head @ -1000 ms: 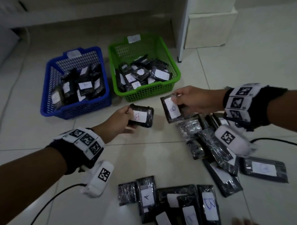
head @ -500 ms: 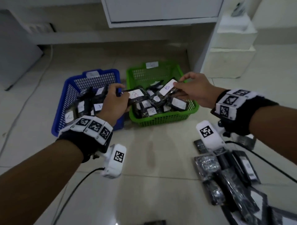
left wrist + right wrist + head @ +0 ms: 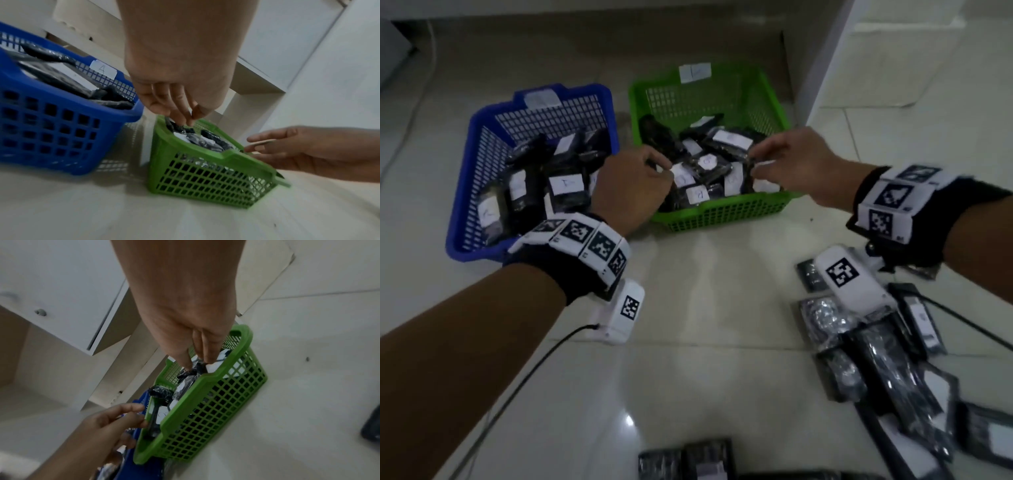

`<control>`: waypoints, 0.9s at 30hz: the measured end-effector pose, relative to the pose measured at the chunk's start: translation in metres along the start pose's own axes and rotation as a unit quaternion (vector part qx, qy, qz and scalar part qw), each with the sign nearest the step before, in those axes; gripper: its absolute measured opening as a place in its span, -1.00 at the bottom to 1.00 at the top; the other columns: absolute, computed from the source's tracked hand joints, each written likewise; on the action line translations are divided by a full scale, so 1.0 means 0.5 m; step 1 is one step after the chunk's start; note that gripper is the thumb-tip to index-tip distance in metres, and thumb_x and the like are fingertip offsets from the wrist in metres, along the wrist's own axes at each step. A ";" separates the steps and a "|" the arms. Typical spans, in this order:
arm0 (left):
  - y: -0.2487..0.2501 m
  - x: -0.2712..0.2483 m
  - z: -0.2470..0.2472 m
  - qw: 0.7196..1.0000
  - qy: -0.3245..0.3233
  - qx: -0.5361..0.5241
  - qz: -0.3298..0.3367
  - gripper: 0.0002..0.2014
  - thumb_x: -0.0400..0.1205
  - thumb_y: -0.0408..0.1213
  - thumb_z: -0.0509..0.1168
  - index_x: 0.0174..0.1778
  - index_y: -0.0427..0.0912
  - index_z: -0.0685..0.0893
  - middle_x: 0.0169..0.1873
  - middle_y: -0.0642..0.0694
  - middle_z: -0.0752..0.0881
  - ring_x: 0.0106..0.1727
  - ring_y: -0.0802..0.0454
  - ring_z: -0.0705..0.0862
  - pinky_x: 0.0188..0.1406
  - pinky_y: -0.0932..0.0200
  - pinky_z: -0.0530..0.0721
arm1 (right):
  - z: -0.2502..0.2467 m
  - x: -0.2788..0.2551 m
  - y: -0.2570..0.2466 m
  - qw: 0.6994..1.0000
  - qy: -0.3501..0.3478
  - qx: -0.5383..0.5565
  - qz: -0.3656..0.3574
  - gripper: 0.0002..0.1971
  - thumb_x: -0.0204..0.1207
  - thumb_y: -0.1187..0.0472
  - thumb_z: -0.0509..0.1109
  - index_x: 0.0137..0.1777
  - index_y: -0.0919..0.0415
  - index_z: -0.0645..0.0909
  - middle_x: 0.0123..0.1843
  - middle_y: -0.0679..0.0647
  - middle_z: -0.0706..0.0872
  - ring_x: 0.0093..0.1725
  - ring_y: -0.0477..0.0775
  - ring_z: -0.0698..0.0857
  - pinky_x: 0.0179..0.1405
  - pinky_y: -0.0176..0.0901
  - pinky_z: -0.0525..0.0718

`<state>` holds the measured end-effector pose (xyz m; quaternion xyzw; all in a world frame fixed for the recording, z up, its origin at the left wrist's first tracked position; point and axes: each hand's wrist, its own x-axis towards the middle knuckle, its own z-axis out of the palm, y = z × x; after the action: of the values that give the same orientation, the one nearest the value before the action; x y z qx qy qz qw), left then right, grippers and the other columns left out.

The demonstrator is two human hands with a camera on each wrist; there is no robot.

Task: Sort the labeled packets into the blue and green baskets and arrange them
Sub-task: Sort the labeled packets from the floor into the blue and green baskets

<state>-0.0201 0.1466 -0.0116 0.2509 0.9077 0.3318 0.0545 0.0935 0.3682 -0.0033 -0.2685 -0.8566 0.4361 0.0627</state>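
The blue basket (image 3: pixel 459 192) and the green basket (image 3: pixel 722 214) stand side by side on the floor, each holding several black packets with white labels. My left hand (image 3: pixel 664 171) hangs over the green basket's left edge, fingers relaxed, its tips by an upright packet (image 3: pixel 154 417). My right hand (image 3: pixel 760 168) reaches into the basket's near right corner, where thumb and fingers pinch a black packet (image 3: pixel 198 369) low among the others. In the left wrist view, my left hand (image 3: pixel 189 118) points down into the green basket (image 3: pixel 205 175).
Several loose packets (image 3: pixel 876 359) lie on the tiles at the right, and more packets (image 3: pixel 705 459) at the bottom edge. A white cabinet leg (image 3: pixel 822 68) stands just right of the green basket. A black cable (image 3: pixel 517 383) trails from my left wrist.
Both hands carried a packet from the floor to the green basket and have sunk into it. The left hand has let its packet go.
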 end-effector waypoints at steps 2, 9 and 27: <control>-0.003 -0.047 -0.013 0.997 -0.012 0.040 0.061 -0.91 0.61 -0.07 0.36 -0.08 0.08 0.76 -0.29 0.10 0.78 -0.23 0.18 0.73 -0.15 0.13 0.75 | -0.014 -0.033 -0.009 0.996 -0.001 -0.054 -0.067 -0.80 0.39 0.29 0.63 0.01 0.18 0.82 -0.08 0.02 0.80 -0.32 -0.35 0.66 -0.36 -0.69 0.53; -0.003 -0.276 -0.035 0.927 -0.319 0.156 0.120 -0.84 0.60 -0.08 0.42 0.09 0.15 0.72 -0.13 0.19 0.77 -0.21 0.31 0.64 -0.16 0.20 0.52 | 0.011 -0.180 -0.045 0.935 -0.234 -0.172 -0.204 -0.85 0.40 0.21 0.63 -0.05 0.13 0.77 -0.18 0.00 0.82 -0.19 -0.04 0.78 -0.22 -0.34 0.66; -0.044 -0.602 0.049 0.890 -0.399 0.205 0.078 -0.42 0.63 0.33 0.25 0.48 0.09 0.47 0.28 -0.01 0.54 0.22 -0.09 0.50 0.14 -0.11 0.60 | 0.160 -0.495 0.096 0.711 -0.580 -0.338 -0.209 -0.60 0.43 -0.11 0.56 0.06 0.19 0.68 -0.13 -0.11 0.67 -0.01 -0.01 0.67 -0.28 -0.41 0.50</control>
<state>0.2385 -0.0019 -0.0647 0.4376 0.8348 0.0135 0.3336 0.2953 0.2065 -0.0585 0.2198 -0.8488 0.1627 -0.4525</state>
